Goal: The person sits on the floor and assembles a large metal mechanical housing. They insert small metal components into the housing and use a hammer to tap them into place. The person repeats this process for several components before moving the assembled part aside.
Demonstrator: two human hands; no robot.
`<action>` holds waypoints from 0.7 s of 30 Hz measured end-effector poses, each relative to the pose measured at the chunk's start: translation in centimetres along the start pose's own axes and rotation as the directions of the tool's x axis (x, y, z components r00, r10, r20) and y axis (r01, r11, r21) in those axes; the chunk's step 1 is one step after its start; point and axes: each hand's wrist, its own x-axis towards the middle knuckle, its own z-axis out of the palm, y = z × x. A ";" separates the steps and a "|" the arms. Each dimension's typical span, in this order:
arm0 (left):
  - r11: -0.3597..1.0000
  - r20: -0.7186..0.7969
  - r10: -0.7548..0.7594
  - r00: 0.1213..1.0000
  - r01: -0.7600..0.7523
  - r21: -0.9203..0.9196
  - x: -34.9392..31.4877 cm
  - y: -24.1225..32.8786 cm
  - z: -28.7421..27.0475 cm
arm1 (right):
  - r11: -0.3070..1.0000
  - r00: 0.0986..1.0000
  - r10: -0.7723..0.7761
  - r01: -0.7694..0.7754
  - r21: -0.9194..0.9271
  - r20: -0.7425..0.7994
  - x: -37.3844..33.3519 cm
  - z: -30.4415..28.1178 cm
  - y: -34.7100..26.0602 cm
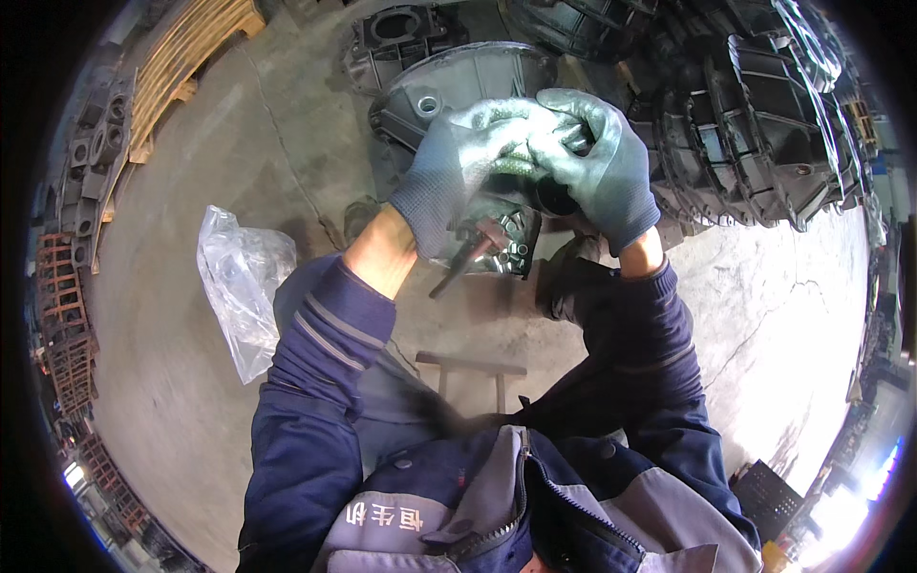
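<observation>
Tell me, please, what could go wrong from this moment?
Gloved left hand and gloved right hand meet closely, so a finger might get pinched; what lies between them is mostly hidden.
The hammer lies by loose small metal parts; a careless knock could scatter them.
The clear plastic bag lies loose on the floor to the person's left, and a foot might slip on it.

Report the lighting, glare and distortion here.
Head view: the grey concrete floor washes out almost white at right; head view: light falls strongly on the grey-and-blue gloved left hand and right hand, while the black ribbed metal castings are mostly dark; head view: the yellow slatted wooden pallet bows near the left rim, and the corners go black.
</observation>
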 end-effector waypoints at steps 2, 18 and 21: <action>1.000 -0.024 0.000 1.000 0.000 0.015 0.3 -0.1 0.0 | 0.998 1.000 -0.007 0.008 0.066 -0.013 0.0 0.1 0.5; 0.988 -0.178 0.155 0.972 -0.149 0.047 0.2 -1.2 0.8 | 0.838 0.983 0.177 -0.174 0.518 0.044 -0.6 1.2 1.2; 0.980 -0.114 0.129 0.985 -0.144 -0.137 0.6 -1.2 0.1 | 0.855 0.995 0.093 -0.103 0.509 0.045 -0.6 1.0 1.2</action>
